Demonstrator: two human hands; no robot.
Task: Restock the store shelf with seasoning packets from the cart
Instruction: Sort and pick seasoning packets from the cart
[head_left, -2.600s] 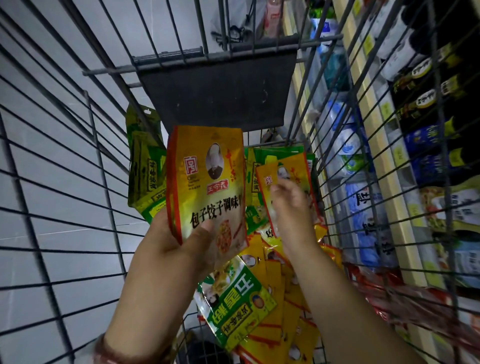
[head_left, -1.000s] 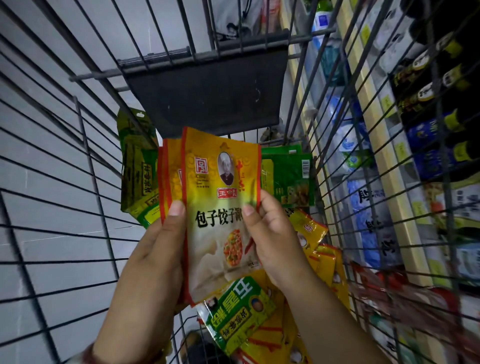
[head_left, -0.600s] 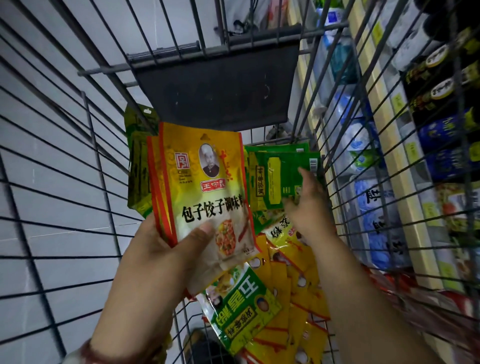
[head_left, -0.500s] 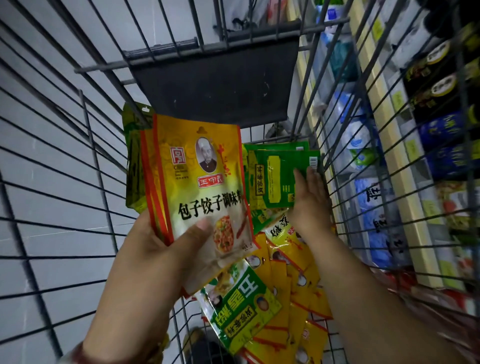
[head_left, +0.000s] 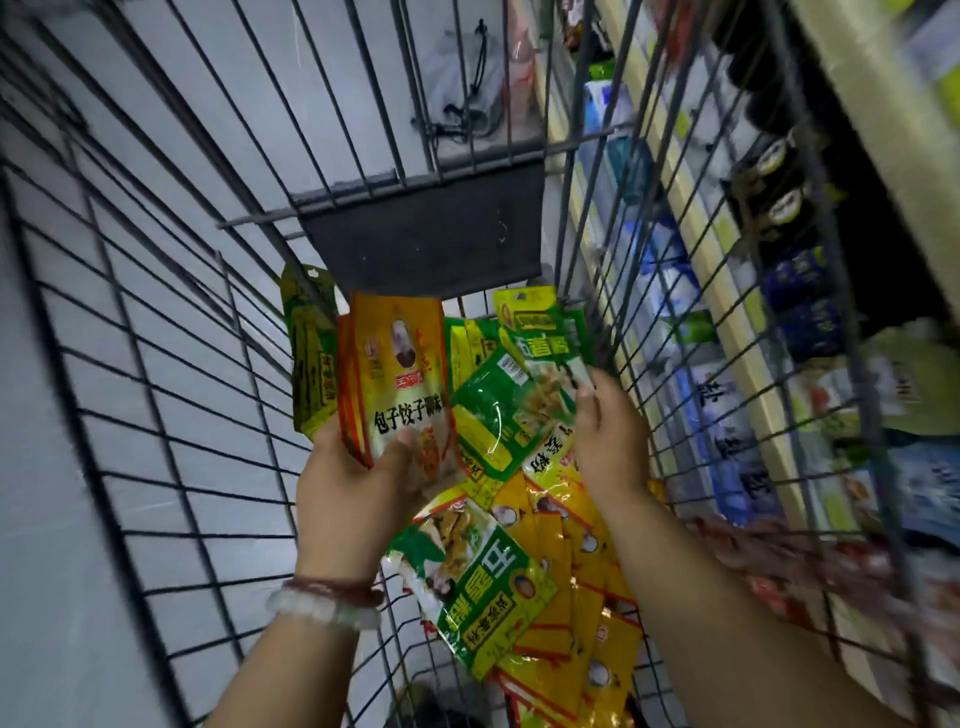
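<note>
**K:** Left hand (head_left: 358, 483) status?

**M:** Gripping a small stack of yellow packets (head_left: 402, 384), upright, fanned slightly. Thumb is pressing across the front of the lower edge, fingers are wrapping behind. Forearm is coming up from the bottom edge of the cart (head_left: 156, 395), wrist carrying two bracelets (head_left: 327, 603).

**K:** Right hand (head_left: 610, 441)?

**M:** Reaching in deeper toward the cart's far right corner. Thumb and fingers are pinching the edge of a green packet (head_left: 506, 410), which is tilting up off the pile. Back of the hand is facing the camera, wrist roughly straight.

**K:** Rest of the stock?

**M:** Loose pile of packets (head_left: 561, 582) is lying on the cart floor between the forearms, mostly yellow, one large green one (head_left: 467, 582) on top near the bottom edge. More green packets are leaning against the far wall under the dark flap (head_left: 421, 239). One yellow-green packet (head_left: 311, 358) is standing at the left, just behind the held stack.

**K:** Shelf?

**M:** Store shelf (head_left: 727, 291) is showing through the cart's right side wires, bottles and blue bags on it, blurred.
</note>
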